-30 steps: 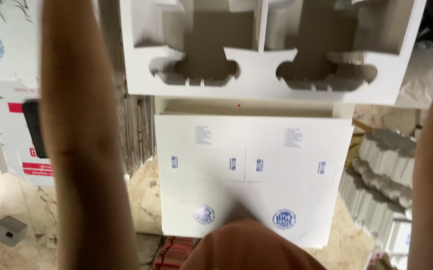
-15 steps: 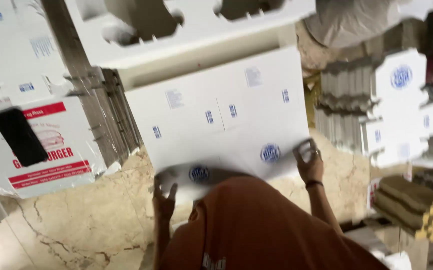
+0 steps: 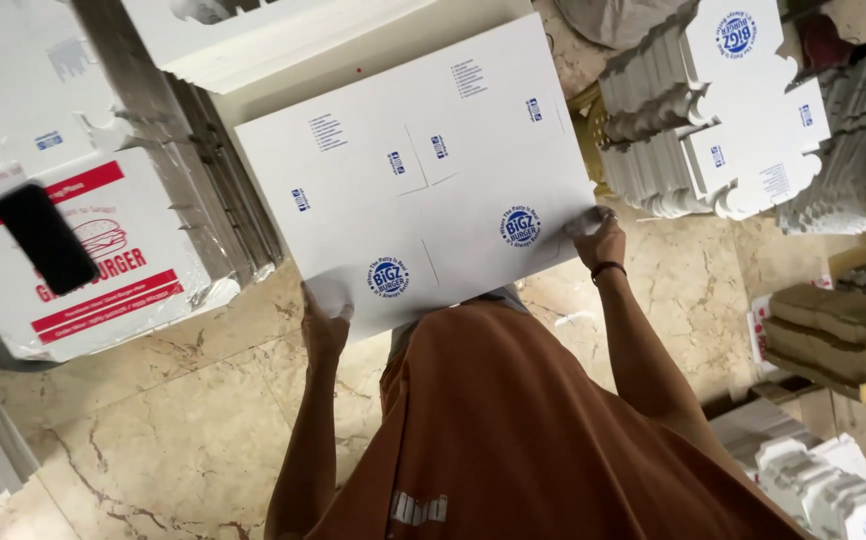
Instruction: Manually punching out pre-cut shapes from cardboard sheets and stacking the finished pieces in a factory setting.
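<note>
Gripping the flat white cardboard sheet with small blue round prints (image 3: pixel 423 190), I now have both hands on its near edge; 1 second ago only my forearms showed, raised at the sides of the view, and half a second ago my hands were just arriving at the corners. So the reach is over and the sheet is in my hold. My left hand (image 3: pixel 325 322) pinches the corner at 8 o'clock, fingers closed over the edge. My right hand (image 3: pixel 601 236), a dark band at its wrist, pinches the corner at 4 o'clock. The sheet lies unfolded in front of me, above the beige marble floor (image 3: pixel 153 440), its far edge touching the white moulded pieces (image 3: pixel 283 45) at 12 o'clock. It looks clean and uncreased, with faint cut lines and 2 round blue marks near me.
</note>
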